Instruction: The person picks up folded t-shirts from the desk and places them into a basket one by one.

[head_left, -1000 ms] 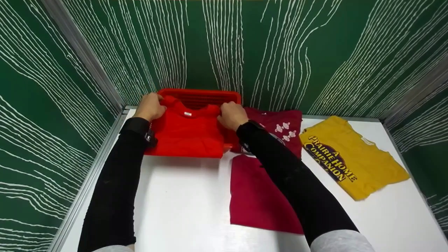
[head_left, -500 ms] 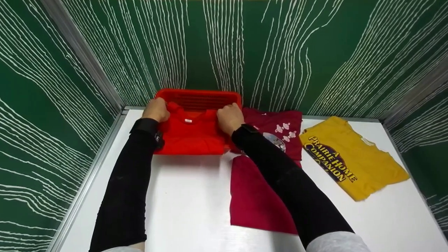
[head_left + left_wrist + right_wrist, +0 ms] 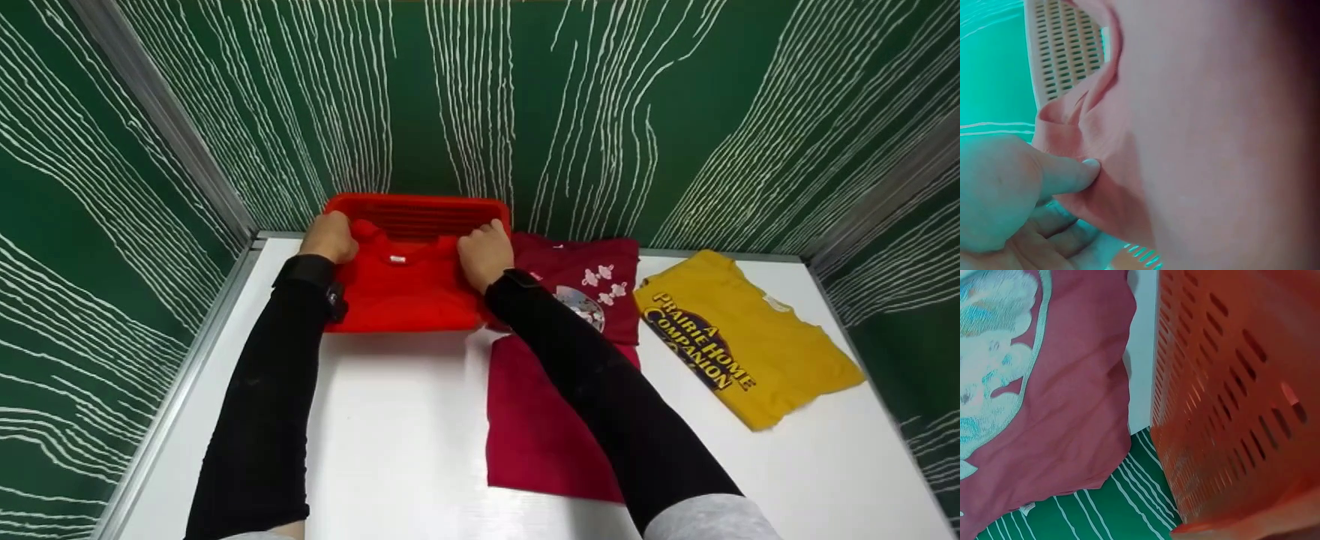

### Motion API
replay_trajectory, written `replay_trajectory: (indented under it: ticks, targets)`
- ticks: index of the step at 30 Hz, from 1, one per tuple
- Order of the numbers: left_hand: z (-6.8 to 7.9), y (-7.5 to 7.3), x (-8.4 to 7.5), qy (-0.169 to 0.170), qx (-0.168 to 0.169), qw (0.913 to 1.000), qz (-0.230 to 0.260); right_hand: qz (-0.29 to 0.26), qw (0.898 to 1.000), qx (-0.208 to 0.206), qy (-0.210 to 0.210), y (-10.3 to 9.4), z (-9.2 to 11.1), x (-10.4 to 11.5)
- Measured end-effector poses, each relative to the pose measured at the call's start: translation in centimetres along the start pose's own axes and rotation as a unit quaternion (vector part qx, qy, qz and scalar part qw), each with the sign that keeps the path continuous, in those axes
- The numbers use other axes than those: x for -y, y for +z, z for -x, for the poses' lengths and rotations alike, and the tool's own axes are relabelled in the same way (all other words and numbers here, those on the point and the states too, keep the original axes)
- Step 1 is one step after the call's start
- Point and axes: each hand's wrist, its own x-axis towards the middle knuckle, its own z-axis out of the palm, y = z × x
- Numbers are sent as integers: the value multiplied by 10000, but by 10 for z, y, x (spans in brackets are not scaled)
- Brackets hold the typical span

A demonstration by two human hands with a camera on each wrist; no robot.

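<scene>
A folded red T-shirt (image 3: 405, 296) with a white neck label lies over the red slotted basket (image 3: 420, 201) at the back left of the table. My left hand (image 3: 328, 237) holds its left shoulder; in the left wrist view the thumb presses the cloth (image 3: 1109, 152) from above, with the fingers beneath. On the other side, my right hand (image 3: 484, 253) has its fingers curled at the shirt's right shoulder, inside the basket's right edge. The right wrist view shows the basket's slotted side (image 3: 1230, 394), but not the hand. The shirt hides most of the basket's inside.
Right of the basket lies a maroon T-shirt (image 3: 619, 322) with a round print. A crimson folded garment (image 3: 544, 427) lies in front of it, partly under my right arm. Farther right is a yellow lettered T-shirt (image 3: 787, 337). Green walls (image 3: 585, 112) with white lines enclose the table.
The red T-shirt has come down a little into the basket with both hands on it. My left hand has shifted slightly toward the right and lower. The other shirts stay put.
</scene>
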Motion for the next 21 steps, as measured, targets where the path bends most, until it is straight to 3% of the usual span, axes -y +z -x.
replay_trajectory:
  ticks: [6,11,21]
  targets:
    - [0,-10,-2,-18,29,10000,-62,97,9998,115,119,-1,-3,4]
    - [-1,-17,-8,31,-2,10000,22,69,9997,-53,217,-1,-4,0]
    - [-5,-9,-6,-110,-176,9992,329,-39,9997,-117,194,0,-9,-7]
